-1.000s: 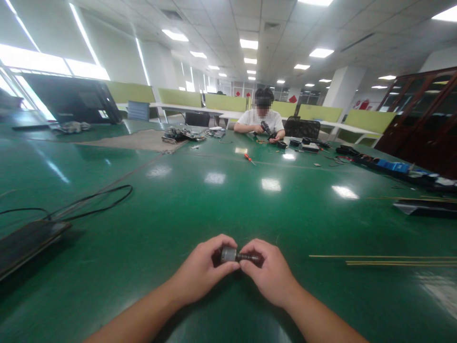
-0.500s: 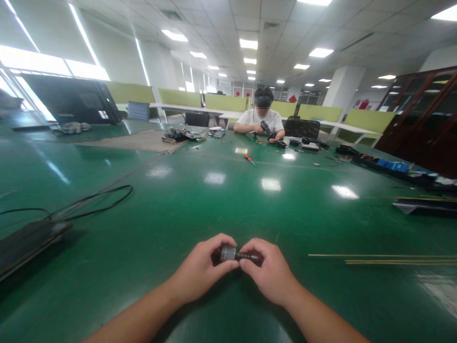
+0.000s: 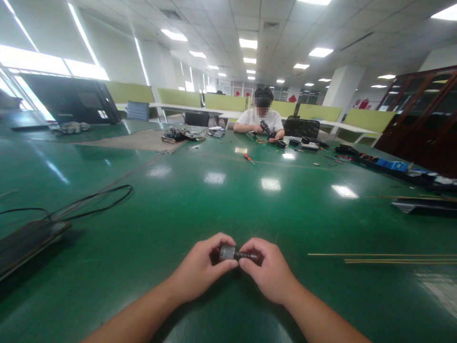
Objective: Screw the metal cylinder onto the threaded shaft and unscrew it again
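Just above the green table [image 3: 221, 200], near its front edge, both my hands meet around a small grey metal cylinder [image 3: 227, 252] with a dark threaded shaft sticking out to the right. My left hand [image 3: 200, 271] is closed around the cylinder body. My right hand [image 3: 269, 274] pinches the dark shaft end with its fingertips. The far part of the piece is hidden by my fingers.
Thin brass-coloured rods [image 3: 385, 258] lie to the right. A black cable [image 3: 93, 200] and a flat dark device [image 3: 28, 243] lie at the left. A red screwdriver [image 3: 249, 158] lies mid-table. A person in a white shirt [image 3: 262, 121] works at the far end among tools.
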